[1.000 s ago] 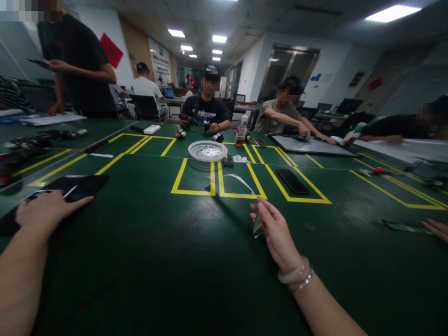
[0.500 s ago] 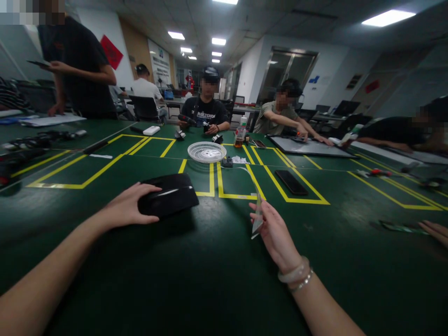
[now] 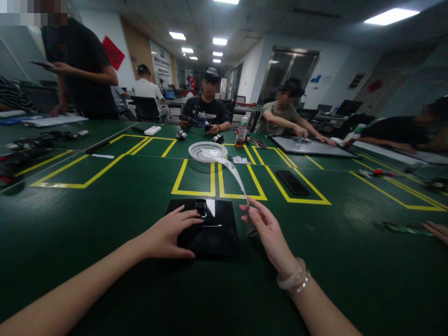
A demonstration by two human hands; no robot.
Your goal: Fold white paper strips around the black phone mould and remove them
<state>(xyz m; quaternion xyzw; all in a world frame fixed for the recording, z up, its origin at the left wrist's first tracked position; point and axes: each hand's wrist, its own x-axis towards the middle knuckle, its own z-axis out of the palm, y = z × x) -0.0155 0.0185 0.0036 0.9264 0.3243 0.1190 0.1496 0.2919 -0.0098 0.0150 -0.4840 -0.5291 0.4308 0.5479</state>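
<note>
My left hand (image 3: 173,232) lies flat with fingers spread on a black tablet (image 3: 213,227) that rests on the green table just in front of me. My right hand (image 3: 268,231) is right of the tablet, its fingers pinched on the lower end of a long clear film strip (image 3: 231,171) that curves up and away toward a white fan grille (image 3: 207,151). Two bracelets circle my right wrist.
Yellow tape boxes mark the green table (image 3: 140,196). A black phone (image 3: 292,181) lies to the right. Beyond the grille are a bottle (image 3: 241,135) and small parts. Several people sit or stand around the far side; another person's fingers (image 3: 436,230) show at the right edge.
My left hand has slid the black tablet from the far left of the table to the spot in front of me. The film strip in my right hand has swung up and leftward.
</note>
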